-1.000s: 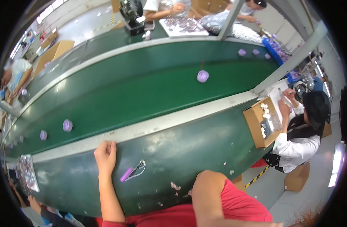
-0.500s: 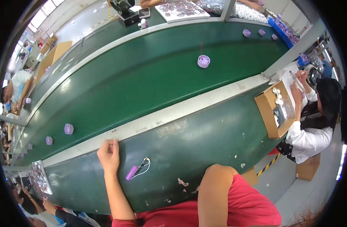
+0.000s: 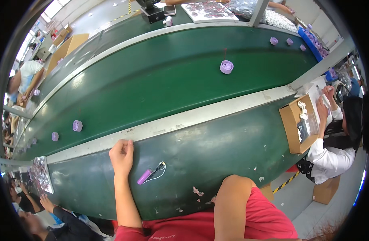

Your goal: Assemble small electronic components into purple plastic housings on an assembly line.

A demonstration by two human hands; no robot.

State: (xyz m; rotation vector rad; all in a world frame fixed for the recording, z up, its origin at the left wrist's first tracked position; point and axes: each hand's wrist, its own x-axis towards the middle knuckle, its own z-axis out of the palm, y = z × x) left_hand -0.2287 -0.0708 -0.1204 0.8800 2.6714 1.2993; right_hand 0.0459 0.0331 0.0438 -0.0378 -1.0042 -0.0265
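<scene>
Purple tube (image 3: 144, 176), four o'clock from my curled left hand (image 3: 122, 155)
Looks light, hard; I'd pinch its middle, not the wires (image 3: 156, 170)

Across the front of your red short-sleeved fabric shirt (image 3: 192, 229) runs a short line of pale, slanted script lettering (image 3: 162, 237), too small to read clearly.

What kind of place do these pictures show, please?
Probably a factory assembly line: round purple parts stand spaced along a green belt, and a person in white sleeves works beside an open cardboard box.
</scene>
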